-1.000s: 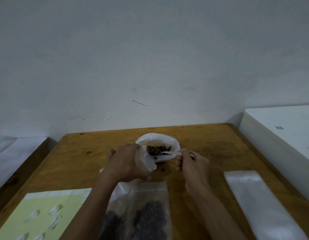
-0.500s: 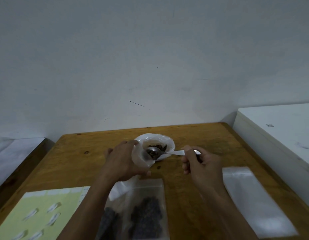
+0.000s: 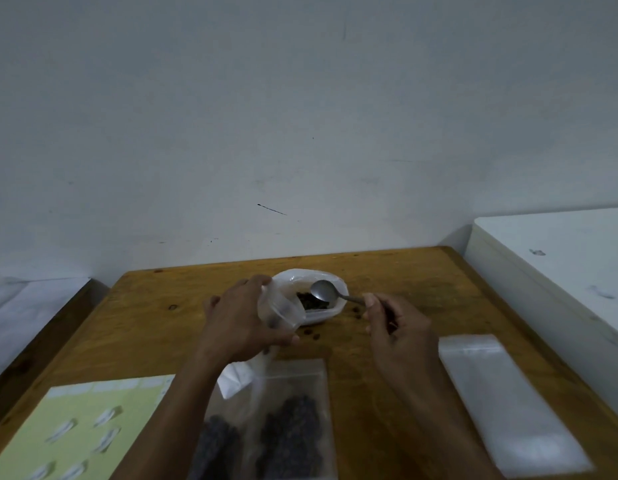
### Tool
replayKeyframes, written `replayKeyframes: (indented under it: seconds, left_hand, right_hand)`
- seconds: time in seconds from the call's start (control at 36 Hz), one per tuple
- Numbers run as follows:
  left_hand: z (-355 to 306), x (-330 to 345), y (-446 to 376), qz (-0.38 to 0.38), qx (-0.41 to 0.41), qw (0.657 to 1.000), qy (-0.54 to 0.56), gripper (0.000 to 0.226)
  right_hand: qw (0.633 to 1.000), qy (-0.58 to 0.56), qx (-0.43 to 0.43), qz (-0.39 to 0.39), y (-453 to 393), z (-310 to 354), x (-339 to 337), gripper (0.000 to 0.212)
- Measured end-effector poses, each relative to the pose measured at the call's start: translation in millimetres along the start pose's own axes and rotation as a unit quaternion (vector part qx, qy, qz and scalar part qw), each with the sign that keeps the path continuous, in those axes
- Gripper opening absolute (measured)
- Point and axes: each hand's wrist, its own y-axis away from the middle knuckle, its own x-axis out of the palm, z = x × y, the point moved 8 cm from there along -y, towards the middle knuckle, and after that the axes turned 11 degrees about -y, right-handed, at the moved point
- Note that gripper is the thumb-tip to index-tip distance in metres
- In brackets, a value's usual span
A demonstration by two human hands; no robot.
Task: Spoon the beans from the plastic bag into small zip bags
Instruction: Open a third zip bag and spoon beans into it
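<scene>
Scooping beans: spoon bowl up over bag mouth

Left hand (image 3: 243, 318) curls around a small clear zip bag (image 3: 281, 311), holding its mouth open beside the white plastic bag (image 3: 330, 308). Right hand (image 3: 392, 322) pinches the metal spoon (image 3: 326, 292) handle, bowl tilted above dark beans (image 3: 312, 303) inside. Stray beans dot the wooden table (image 3: 387, 271). Filled zip bags (image 3: 293, 424) lie flat near the forearms; empty clear bags (image 3: 501, 396) on the right.

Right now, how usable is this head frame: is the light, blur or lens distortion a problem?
Head view: dim, flat light with little glare; wide-angle bending curves the table edges; lower corners smear the empty zip bags and the yellow sheet; the spoon, the plastic bag and both hands stay fairly sharp.
</scene>
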Motion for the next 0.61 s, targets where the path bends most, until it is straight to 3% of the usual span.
replayKeyframes:
  seconds: [0.14, 0.22, 0.33, 0.47, 0.61]
  left_hand:
    - [9, 4, -6, 0.019, -0.008, 1.0, -0.02, 0.108]
    - [10, 12, -9, 0.048, -0.001, 0.999, -0.019, 0.109]
    - [13, 17, -11, 0.06, 0.001, 0.998, -0.001, 0.106]
    - [16, 18, -10, 0.052, 0.001, 0.999, 0.011, 0.106]
    - [16, 18, -9, 0.049, -0.004, 0.999, 0.014, 0.108]
  right_hand:
    - [0.988, 0.113, -0.09, 0.055, 0, 9, 37, 0.014]
    - [0.982, 0.138, -0.098, 0.083, -2, 0, 56, 0.016]
    - [0.988, 0.122, -0.068, 0.061, -4, -8, 65, 0.019]
    - [0.992, 0.024, 0.123, -0.007, -2, -37, 63, 0.03]
    - [0.927, -0.155, 0.335, -0.066, 10, -61, 69, 0.025]
